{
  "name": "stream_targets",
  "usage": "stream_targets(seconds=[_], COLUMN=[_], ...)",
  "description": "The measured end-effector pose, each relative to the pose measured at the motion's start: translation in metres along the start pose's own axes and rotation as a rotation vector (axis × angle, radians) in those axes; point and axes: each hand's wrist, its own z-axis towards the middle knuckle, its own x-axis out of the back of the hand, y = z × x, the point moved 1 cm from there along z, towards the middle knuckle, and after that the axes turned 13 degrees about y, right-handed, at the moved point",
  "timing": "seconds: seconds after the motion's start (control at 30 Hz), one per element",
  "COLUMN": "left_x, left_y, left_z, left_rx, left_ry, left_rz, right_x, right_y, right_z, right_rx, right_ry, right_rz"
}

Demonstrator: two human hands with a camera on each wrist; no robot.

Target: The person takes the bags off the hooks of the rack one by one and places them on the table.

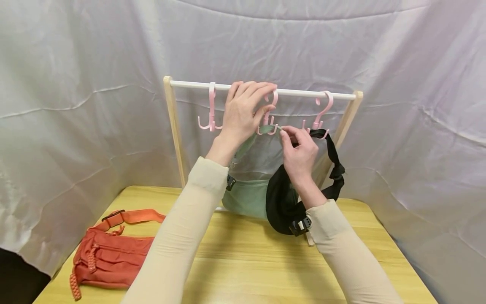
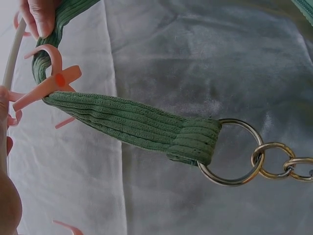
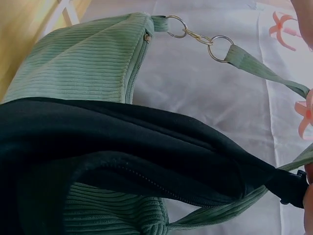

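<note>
My left hand [image 1: 241,114] is up at the white rail, fingers over it and thumb beside the middle pink hook [image 1: 265,120], which it grips near the top. A ribbed green strap [image 2: 122,117] runs over a prong of that hook, with a metal ring and chain at its end. My right hand [image 1: 300,154] pinches this strap just right of the prong. Below hangs the green corduroy bag [image 3: 93,68], partly covered by a black bag [image 1: 279,202]. The black bag's strap [image 1: 334,156] loops over the right pink hook [image 1: 317,122].
The rack's white rail [image 1: 300,93] spans two wooden posts [image 1: 174,131]. Another pink hook [image 1: 211,109] hangs at the left with bare prongs. A red-orange waist bag [image 1: 114,257] lies on the wooden table [image 1: 243,261] at the front left. Grey cloth [image 1: 95,84] surrounds the table behind.
</note>
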Motion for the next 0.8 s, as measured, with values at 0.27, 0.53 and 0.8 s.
stream_targets(seconds=[0.27,0.53,0.8], left_x=[-0.002,-0.005,-0.006], left_y=[0.001,0.001,0.001], left_z=[-0.001,0.0,0.001], left_rx=[-0.003,-0.008,-0.011], left_ry=[0.007,0.01,0.013], left_rz=[-0.003,-0.01,-0.01], right_x=[0.001,0.0,-0.001], right_y=[0.0,-0.002,-0.003], right_z=[0.005,0.012,0.016], right_rx=[0.02,0.035,0.024], right_ry=[0.004,0.007,-0.004], right_rz=[-0.012,-0.015,-0.012])
